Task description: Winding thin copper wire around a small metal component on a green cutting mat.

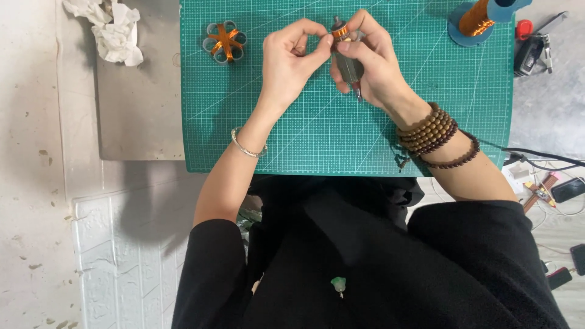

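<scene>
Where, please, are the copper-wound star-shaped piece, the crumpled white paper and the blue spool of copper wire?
Star-shaped piece (225, 42): head view, on its copper-wound centre.
Crumpled white paper (113, 30): head view, on the middle of the wad.
Blue spool (477, 21): head view, on its copper winding.

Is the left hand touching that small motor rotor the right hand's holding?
Touching: head view shows left hand thumb and forefinger pinching the rotor top.

1 head-worn camera looks steeply down, close over the green cutting mat (341, 134).
</scene>
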